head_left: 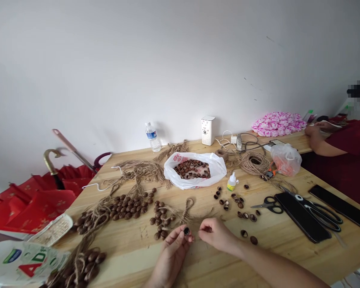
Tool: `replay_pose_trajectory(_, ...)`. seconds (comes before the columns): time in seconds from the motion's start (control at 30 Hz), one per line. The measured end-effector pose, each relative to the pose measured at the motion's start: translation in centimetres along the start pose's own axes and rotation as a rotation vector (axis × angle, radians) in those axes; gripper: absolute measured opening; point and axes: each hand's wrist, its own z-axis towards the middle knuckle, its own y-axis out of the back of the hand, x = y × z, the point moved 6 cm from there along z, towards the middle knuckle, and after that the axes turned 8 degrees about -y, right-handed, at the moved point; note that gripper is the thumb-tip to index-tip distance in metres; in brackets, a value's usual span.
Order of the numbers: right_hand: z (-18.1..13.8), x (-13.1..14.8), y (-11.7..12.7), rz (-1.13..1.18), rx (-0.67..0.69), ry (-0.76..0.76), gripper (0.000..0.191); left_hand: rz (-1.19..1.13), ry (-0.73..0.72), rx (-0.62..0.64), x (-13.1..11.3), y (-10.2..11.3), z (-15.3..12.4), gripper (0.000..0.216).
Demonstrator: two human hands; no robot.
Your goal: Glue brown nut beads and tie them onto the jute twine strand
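Between the thumb and fingers of my left hand (173, 249) is a brown nutshell (186, 231), its dark hollow side facing up. My right hand (216, 236) is closed in a pinch just to the right of it; whatever it may hold is too small to make out. Just beyond both hands lies a looped twine cord (186, 209) with loose strands, beside a cluster of brown nutshells (159, 216). Several loose hollow shells (240, 202) are scattered to the right, near a small glue bottle (232, 183) standing upright.
A white plastic bag (218, 171) of shells stands mid-table. Twine bundles with shells (126, 207) lie left, near a white AD bottle (27, 262). Scissors (270, 205), a black phone (301, 218) and a twine coil (255, 163) are right. A person in a dark red sleeve (352, 138) sits far right.
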Motion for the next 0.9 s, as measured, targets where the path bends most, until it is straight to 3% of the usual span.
replay_pose_trajectory(0.3,0.6,0.0,2.3,-0.484,-0.264,0.166,0.016,-0.020,-0.025,-0.152,-0.6,0.6,0.2,0.020)
replay_pose_trajectory(0.7,1.1,-0.2,2.8,-0.570,-0.265,0.152,0.016,-0.060,-0.254,-0.212,-3.5,1.4,0.6,0.019)
replay_pose_trajectory(0.9,0.4,0.6,2.7,-0.638,-0.279,0.182,0.014,-0.068,-0.157,-0.119,-3.2,0.7,0.7,0.017)
